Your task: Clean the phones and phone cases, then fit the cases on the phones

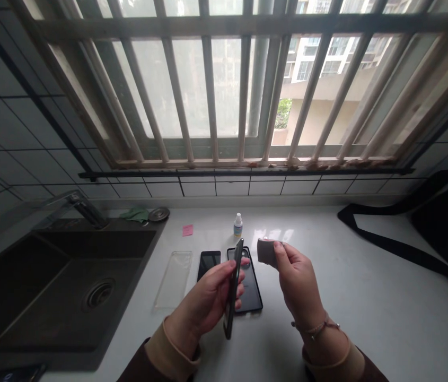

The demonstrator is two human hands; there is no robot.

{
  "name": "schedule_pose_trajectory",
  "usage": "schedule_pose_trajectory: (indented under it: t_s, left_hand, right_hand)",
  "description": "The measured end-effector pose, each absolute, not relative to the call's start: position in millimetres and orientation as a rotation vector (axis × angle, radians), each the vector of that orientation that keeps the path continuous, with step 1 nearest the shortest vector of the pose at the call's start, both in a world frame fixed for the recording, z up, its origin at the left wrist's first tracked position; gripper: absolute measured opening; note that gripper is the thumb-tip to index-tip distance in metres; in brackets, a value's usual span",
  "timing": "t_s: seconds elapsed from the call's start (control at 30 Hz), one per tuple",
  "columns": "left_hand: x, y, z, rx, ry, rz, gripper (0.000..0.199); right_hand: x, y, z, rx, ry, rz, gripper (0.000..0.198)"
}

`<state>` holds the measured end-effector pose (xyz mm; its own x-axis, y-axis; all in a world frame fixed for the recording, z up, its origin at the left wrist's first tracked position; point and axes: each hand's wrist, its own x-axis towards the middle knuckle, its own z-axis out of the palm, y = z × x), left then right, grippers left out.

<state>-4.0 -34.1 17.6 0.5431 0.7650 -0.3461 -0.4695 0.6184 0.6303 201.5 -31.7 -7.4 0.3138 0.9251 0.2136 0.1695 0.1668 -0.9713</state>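
My left hand (pixel 216 289) grips a dark smartphone (pixel 233 292), tilted so that mostly its thin edge faces me. In my right hand (pixel 297 273) a small grey cloth (pixel 266 252) is pinched between thumb and fingers, apart from the phone. Under the held phone lies a black phone case (pixel 252 289), partly covered by it. A second phone (pixel 209 259) rests flat beside the case, its lower part hidden by my left hand. Further left is a clear phone case (pixel 174 280). A small white-capped bottle (pixel 238 225) stands upright behind the phones.
At the left is a dark sink (pixel 128 297) with a faucet (pixel 86 207). A green cloth (pixel 135 214) and a metal drain lid (pixel 158 214) sit by its back corner. A pink note (pixel 187 230) lies on the white counter (pixel 367 297). A black strap (pixel 391 244) trails at the right.
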Motion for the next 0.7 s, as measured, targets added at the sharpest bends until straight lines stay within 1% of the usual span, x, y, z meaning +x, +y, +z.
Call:
schedule_pose_trajectory:
  t_s: [0.1, 0.23, 0.3, 0.37, 0.53, 0.63, 0.7]
  left_hand:
    - [0, -39, 19, 0.584, 0.724, 0.715, 0.036]
    - [5, -41, 20, 0.655, 0.689, 0.64, 0.031]
    - [5, -41, 18, 0.666, 0.688, 0.653, 0.031]
    - [5, -40, 15, 0.664, 0.697, 0.677, 0.031]
    - [6, -41, 16, 0.6, 0.667, 0.733, 0.023]
    - [7, -38, 17, 0.507, 0.68, 0.829, 0.018]
    - [7, -34, 16, 0.411, 0.698, 0.912, 0.015]
  right_hand:
    - [200, -31, -8, -1.241, -1.151, 0.81, 0.05]
    - [192, -33, -4, -1.085, -1.18, 1.014, 0.048]
    - [189, -35, -2, -1.052, -1.216, 1.058, 0.046]
    - [188, -38, 0, -1.074, -1.282, 0.986, 0.043]
    - [187, -46, -1, -1.067, -1.447, 0.661, 0.032]
    - [184, -48, -2, -0.968, -1.59, 0.531, 0.037]
    - [180, -49, -1, -0.879, -1.723, 0.498, 0.043]
